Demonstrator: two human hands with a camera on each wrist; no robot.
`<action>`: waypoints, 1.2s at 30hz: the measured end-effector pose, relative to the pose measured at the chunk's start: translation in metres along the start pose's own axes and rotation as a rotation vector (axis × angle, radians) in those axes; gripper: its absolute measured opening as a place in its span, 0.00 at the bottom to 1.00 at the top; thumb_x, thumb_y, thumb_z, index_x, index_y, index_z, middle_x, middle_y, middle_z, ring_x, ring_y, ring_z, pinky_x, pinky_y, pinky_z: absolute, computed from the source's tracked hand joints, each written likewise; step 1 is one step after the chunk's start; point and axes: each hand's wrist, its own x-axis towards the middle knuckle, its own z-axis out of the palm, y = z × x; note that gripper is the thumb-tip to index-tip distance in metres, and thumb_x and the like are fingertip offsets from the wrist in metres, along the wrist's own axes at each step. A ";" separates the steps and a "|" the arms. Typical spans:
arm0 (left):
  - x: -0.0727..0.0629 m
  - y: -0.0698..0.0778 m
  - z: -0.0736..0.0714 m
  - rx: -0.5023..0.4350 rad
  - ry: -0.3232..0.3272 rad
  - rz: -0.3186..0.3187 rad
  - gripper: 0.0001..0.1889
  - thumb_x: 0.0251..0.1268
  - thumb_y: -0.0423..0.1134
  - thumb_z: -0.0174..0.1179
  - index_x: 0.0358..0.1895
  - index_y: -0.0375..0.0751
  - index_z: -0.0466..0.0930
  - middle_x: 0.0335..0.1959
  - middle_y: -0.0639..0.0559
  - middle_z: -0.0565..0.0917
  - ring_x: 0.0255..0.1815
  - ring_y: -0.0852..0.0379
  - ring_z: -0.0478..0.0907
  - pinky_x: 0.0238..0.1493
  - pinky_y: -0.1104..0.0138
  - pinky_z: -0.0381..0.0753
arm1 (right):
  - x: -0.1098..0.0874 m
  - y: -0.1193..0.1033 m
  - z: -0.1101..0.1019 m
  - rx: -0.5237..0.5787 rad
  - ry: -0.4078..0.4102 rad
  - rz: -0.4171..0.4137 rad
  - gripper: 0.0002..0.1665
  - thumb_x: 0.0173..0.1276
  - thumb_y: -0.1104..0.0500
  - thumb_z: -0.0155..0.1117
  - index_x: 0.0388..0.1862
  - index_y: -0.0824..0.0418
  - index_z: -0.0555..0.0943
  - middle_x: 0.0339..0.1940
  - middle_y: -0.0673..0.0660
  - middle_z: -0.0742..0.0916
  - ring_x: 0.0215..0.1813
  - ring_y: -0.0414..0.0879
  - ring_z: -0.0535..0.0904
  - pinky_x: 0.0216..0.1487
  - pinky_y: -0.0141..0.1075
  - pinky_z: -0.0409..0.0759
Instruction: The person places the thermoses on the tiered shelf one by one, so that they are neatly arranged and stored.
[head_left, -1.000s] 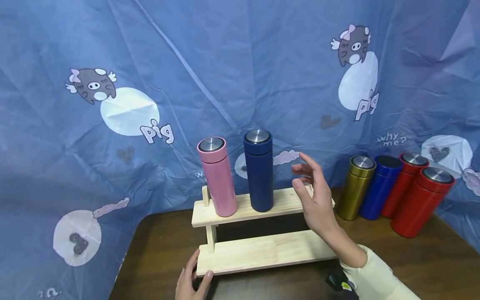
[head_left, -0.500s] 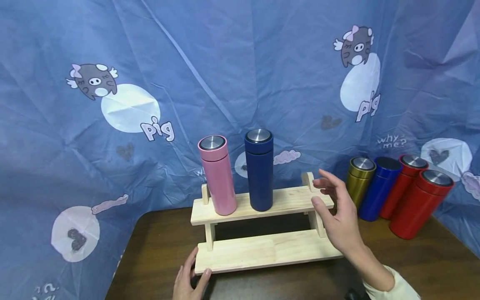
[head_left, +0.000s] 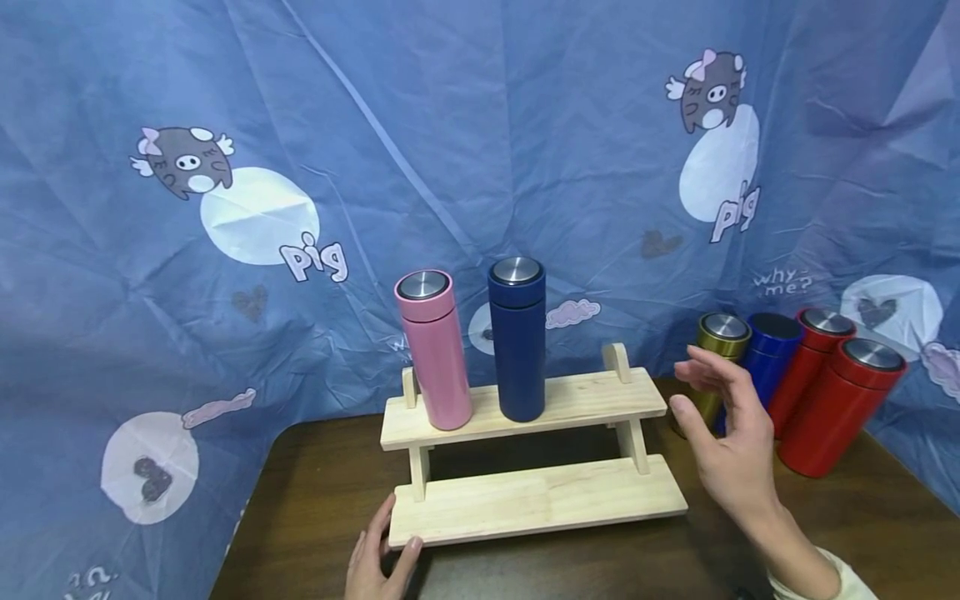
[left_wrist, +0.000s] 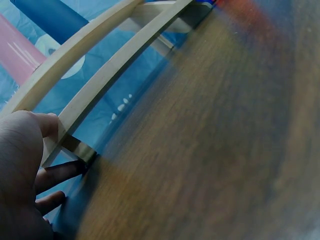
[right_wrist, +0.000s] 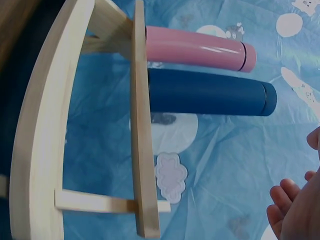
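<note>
A two-tier wooden shelf [head_left: 540,500] stands on the table; its upper board carries an upright pink thermos flask [head_left: 438,354] and, to the right, a navy blue thermos flask [head_left: 517,350]. My left hand [head_left: 378,562] holds the lower board's front left corner, thumb at the front edge and fingers at the end. In the left wrist view, the left hand [left_wrist: 22,165] shows its fingers around that board end. My right hand [head_left: 731,437], fingers loosely bent and holding nothing, is right of the shelf and overlaps a gold thermos flask [head_left: 722,343] in the head view.
Beside the gold flask stand a bright blue thermos flask [head_left: 772,354] and two red ones, the nearer red flask [head_left: 843,408] at the front. A blue printed cloth [head_left: 585,150] hangs behind the brown wooden table [head_left: 300,500].
My right hand has moved right, from beside the navy flask over the upper board to in front of the gold flask. The left hand stays at the shelf corner.
</note>
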 end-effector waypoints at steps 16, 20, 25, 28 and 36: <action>-0.001 0.002 0.000 -0.001 0.008 -0.001 0.39 0.77 0.48 0.69 0.82 0.34 0.67 0.69 0.26 0.83 0.56 0.33 0.91 0.79 0.24 0.55 | 0.003 0.008 -0.041 -0.102 0.087 0.047 0.34 0.63 0.85 0.65 0.70 0.81 0.76 0.59 0.45 0.89 0.62 0.38 0.84 0.66 0.26 0.76; 0.000 0.001 0.001 -0.002 0.006 0.000 0.38 0.77 0.48 0.69 0.82 0.34 0.67 0.69 0.27 0.83 0.56 0.33 0.91 0.80 0.25 0.55 | 0.004 0.012 -0.054 -0.136 0.126 0.083 0.34 0.65 0.83 0.67 0.71 0.78 0.78 0.58 0.44 0.90 0.60 0.38 0.85 0.66 0.24 0.77; 0.000 0.000 0.000 0.000 0.013 0.021 0.38 0.77 0.48 0.69 0.82 0.34 0.68 0.68 0.27 0.83 0.56 0.33 0.91 0.79 0.24 0.56 | 0.004 0.018 -0.068 -0.193 0.157 0.128 0.32 0.67 0.80 0.68 0.72 0.75 0.80 0.56 0.40 0.90 0.58 0.36 0.85 0.63 0.23 0.77; -0.001 -0.001 0.000 0.000 0.024 0.033 0.37 0.77 0.47 0.69 0.81 0.35 0.68 0.68 0.27 0.84 0.56 0.33 0.91 0.79 0.24 0.56 | 0.005 0.023 -0.074 -0.210 0.176 0.146 0.32 0.69 0.79 0.69 0.72 0.74 0.80 0.55 0.40 0.90 0.57 0.36 0.85 0.62 0.23 0.78; -0.002 0.000 0.001 -0.010 0.034 0.047 0.37 0.77 0.46 0.69 0.81 0.35 0.69 0.68 0.27 0.84 0.56 0.33 0.91 0.79 0.23 0.56 | 0.010 0.035 -0.089 -0.243 0.269 0.197 0.31 0.69 0.76 0.71 0.72 0.71 0.81 0.53 0.40 0.90 0.54 0.35 0.85 0.60 0.22 0.78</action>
